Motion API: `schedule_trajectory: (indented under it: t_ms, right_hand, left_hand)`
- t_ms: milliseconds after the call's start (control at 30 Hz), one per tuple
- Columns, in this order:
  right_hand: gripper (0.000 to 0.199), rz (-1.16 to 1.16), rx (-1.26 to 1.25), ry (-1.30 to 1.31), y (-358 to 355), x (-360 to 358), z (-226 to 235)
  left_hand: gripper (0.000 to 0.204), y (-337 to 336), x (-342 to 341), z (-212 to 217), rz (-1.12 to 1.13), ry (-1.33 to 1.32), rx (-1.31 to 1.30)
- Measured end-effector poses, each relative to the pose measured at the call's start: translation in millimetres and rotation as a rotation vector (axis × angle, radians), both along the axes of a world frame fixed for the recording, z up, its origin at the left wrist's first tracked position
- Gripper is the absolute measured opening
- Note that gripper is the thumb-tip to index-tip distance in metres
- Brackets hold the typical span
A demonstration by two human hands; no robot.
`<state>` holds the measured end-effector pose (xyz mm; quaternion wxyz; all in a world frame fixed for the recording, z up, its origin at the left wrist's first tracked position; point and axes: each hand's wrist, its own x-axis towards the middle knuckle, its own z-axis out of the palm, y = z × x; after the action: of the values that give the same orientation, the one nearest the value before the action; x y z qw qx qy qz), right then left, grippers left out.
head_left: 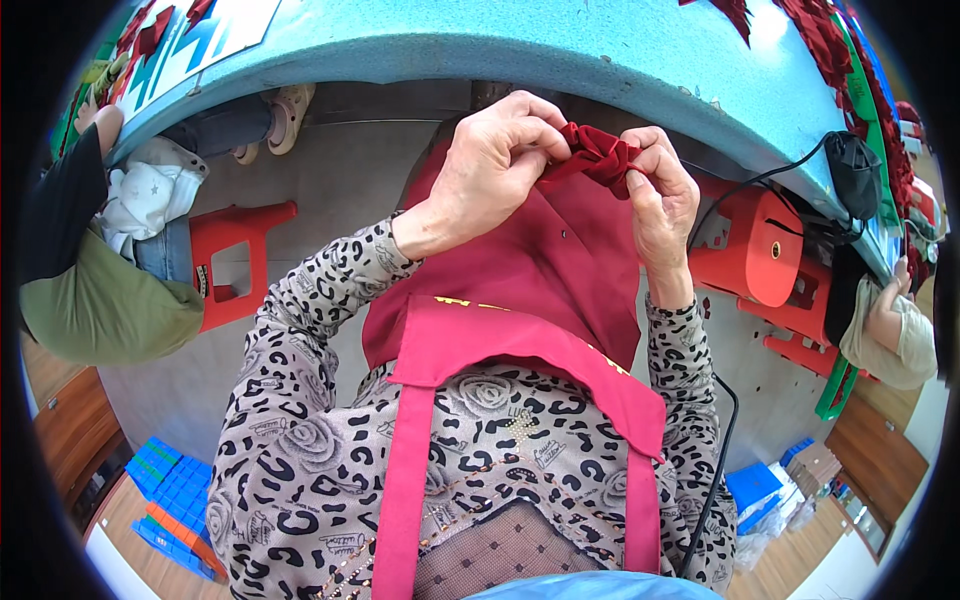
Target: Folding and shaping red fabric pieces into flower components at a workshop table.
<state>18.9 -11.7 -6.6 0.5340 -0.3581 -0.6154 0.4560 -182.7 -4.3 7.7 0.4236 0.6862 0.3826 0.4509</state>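
A dark red velvet ribbon (602,158), gathered into bunched loops like a bow, is held up just in front of the near edge of the blue table (440,62). My left hand (495,160) pinches its left end between thumb and fingertips. At the other end, my right hand (662,190) has thumb and fingers closed on the velvet. Both hands hang over the lap of my dark red apron (510,240). Fingertips cover parts of the ribbon's two ends.
Red fabric pieces (815,45) lie along the table's right side, by a green tray edge (862,95). A black pouch (855,175) with a cord hangs at the right edge. Red stools (235,245) stand on both sides; people sit left and right.
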Motion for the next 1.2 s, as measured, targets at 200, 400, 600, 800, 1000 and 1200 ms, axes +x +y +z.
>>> schedule_trajectory:
  t_ms: [200,400,600,800,1000,1200]
  right_hand:
    - [0.010,0.153,-0.099,0.282,2.8,15.3,-4.5]
    - [0.013,0.212,-0.226,0.490,3.2,23.1,0.9]
    - [0.015,0.223,-0.190,0.439,10.8,40.5,7.5]
    - [0.016,0.214,-0.183,0.422,18.2,57.2,14.1]
    - [0.016,0.226,-0.171,0.396,10.0,55.6,30.2]
    - [0.011,0.216,-0.155,0.373,5.5,49.2,42.4]
  left_hand:
    - [0.016,-2.8,12.7,17.0,0.003,0.178,0.294]
    - [0.017,1.5,25.9,22.0,-0.030,-0.230,-0.188]
    - [0.017,7.7,40.3,25.3,-0.111,-0.371,-0.418]
    - [0.018,13.4,61.8,37.0,0.024,0.124,0.140]
    - [0.013,13.2,52.1,45.6,-0.177,-0.388,-0.765]
    - [0.016,5.4,45.0,53.9,-0.233,-0.424,-0.847]
